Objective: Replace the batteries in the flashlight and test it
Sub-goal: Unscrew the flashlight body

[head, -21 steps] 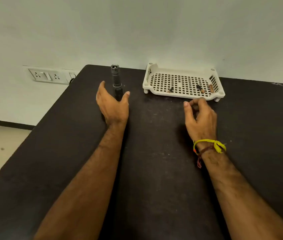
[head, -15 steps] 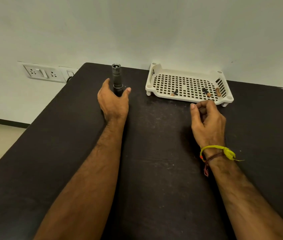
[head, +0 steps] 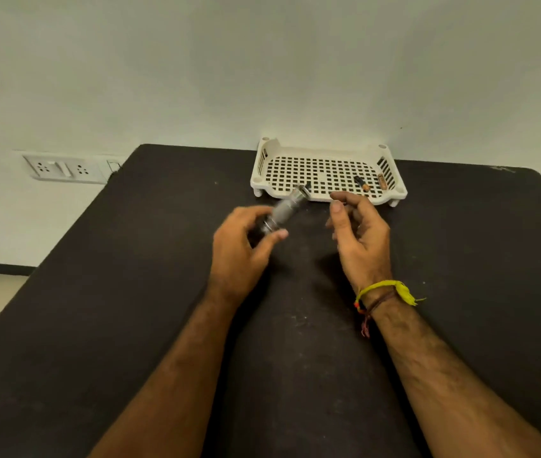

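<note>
Head view: your left hand [head: 239, 256] grips the flashlight [head: 285, 208] by its dark lower end, fingers and thumb curled round it, and holds it tilted above the table [head: 130, 292], its silver head pointing up and to the right toward the tray [head: 328, 171]. The flashlight is blurred, so its finer details cannot be made out. Your right hand [head: 360, 239] hovers just beside it to the right, palm turned inward, fingers loosely curled with the thumb raised; it holds nothing and does not touch the flashlight. The two hands are near each other but apart. The white perforated tray sits at the far edge of the table against the wall [head: 262, 67]. In it lie a battery [head: 361, 183] with a black body and a copper end, and a second, copper-coloured battery [head: 382, 181] close to the tray's right wall. A small dark piece shows just beyond the flashlight's head, and you cannot tell what it is. A yellow thread band [head: 385, 289] circles your right wrist. A socket panel [head: 64, 168] is set in the wall to the left of the table.
</note>
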